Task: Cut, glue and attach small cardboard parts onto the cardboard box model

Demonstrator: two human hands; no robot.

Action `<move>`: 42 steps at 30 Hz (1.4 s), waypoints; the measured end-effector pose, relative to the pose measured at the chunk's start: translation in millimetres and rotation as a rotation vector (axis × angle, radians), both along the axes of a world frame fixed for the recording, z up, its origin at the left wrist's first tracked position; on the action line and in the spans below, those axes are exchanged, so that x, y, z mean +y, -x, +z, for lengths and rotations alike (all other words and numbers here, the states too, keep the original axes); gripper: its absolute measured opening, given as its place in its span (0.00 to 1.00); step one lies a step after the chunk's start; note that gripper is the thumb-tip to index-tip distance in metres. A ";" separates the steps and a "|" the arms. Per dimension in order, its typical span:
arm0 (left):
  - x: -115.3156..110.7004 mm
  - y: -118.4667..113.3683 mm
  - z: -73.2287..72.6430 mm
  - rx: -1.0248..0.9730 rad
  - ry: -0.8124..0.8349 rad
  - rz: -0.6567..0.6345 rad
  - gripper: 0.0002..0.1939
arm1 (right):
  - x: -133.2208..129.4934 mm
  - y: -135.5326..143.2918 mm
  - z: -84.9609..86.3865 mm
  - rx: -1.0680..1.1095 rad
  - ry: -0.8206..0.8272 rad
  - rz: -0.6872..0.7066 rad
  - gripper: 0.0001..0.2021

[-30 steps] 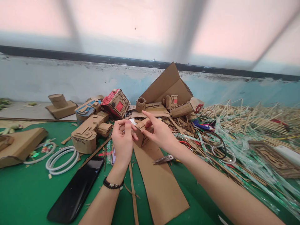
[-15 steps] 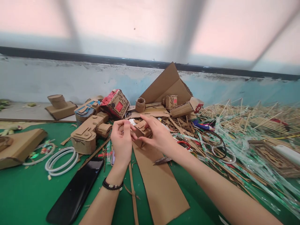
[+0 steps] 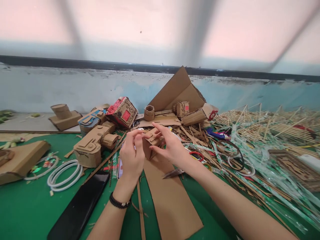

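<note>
My left hand (image 3: 131,151) is raised over the table with its fingers curled and thumb up. Whatever it may pinch is too small or hidden to make out. Facing it, my right hand (image 3: 171,145) has thumb and index finger spread apart, with nothing plainly between them. Just behind the fingers stands a small cardboard box (image 3: 147,149), partly covered by them; I cannot tell if the right hand touches it. A long flat cardboard strip (image 3: 172,200) runs from the box towards me. Pointed scissor blades (image 3: 172,173) lie across the strip, under my right wrist.
To the left are a black phone-like slab (image 3: 80,203), a coiled white tube (image 3: 63,175) and a cardboard camera model (image 3: 90,146). A red decorated box (image 3: 122,113) leans behind. Cardboard scraps, plastic strips (image 3: 240,160) and a thin stick structure (image 3: 262,123) crowd the right.
My left hand has turned slightly and drawn a little away from my right hand. The right hand stays nearly in place. The view has shifted slightly.
</note>
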State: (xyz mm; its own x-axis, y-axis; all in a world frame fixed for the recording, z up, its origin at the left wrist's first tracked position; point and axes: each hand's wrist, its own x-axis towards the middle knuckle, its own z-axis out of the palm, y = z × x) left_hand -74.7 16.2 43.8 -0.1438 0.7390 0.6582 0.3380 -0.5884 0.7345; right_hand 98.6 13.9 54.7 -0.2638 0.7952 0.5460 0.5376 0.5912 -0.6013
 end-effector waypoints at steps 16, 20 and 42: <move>8.9 -3.4 -18.7 0.238 -0.188 -0.235 0.29 | 4.7 -14.4 -4.2 0.127 0.033 0.056 0.35; 8.1 -3.6 -18.6 0.258 -0.260 -0.195 0.26 | 9.5 -24.2 -3.5 0.247 0.004 -0.049 0.31; 10.9 -15.1 -21.3 -0.141 -0.081 -0.046 0.23 | -4.8 -7.4 -29.8 -0.166 -0.394 0.066 0.27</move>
State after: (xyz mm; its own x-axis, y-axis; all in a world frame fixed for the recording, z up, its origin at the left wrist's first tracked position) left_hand -59.6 27.1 22.5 -0.2060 0.6925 0.6913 0.2064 -0.6599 0.7225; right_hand 106.0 9.1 24.9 -0.4174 0.5130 0.7501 0.5613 0.7947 -0.2312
